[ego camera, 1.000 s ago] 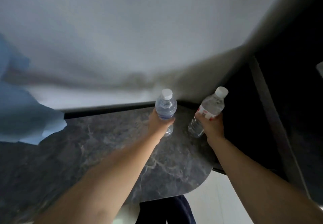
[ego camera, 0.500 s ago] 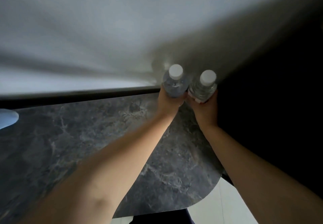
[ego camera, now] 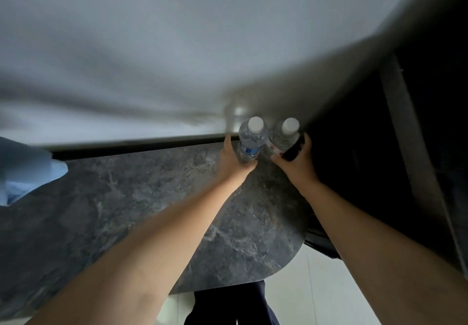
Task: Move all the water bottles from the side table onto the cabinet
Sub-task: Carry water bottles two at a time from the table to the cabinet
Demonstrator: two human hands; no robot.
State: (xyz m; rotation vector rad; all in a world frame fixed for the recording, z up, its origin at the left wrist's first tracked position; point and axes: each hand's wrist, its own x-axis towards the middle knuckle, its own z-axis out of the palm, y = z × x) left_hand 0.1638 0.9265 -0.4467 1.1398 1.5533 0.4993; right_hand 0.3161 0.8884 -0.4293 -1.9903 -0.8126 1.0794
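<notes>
At the back right corner of the dark marbled top: two water bottles, side by side, each gripped by one hand
left hand (ego camera: 234, 161): fingers wrapped around the lower body of the left bottle (ego camera: 250, 139); closed grip, thumb side up along the bottle's left edge
left bottle: clear, white cap, blue label patch low on the body; upright, cap toward the camera
right hand (ego camera: 297, 160): fingers closed around the lower half of the right bottle (ego camera: 283, 138); fingertips curl over its right side
right bottle: clear, white cap, white and red label at the edge of the grip; upright, just slightly leaned
bottle spacing: bodies touching or nearly so, cannot tell which
bottle bases: hidden behind the hands; cannot tell if they rest on the top or sit above it
marbled top (ego camera: 152, 198): dark grey stone pattern, rounded corner at lower right; both forearms reach across it
wall (ego camera: 177, 46): pale, blurred, directly behind the bottles; a dark strip runs along its foot at the top's back edge
right of the bottles: very dark area, detail unreadable
blue cloth (ego camera: 22, 170): far left edge, on or over the top, well apart from the bottles
floor (ego camera: 316, 294): light tiles below the rounded corner
dark trousers (ego camera: 233, 304): bottom centre, below the top's edge
</notes>
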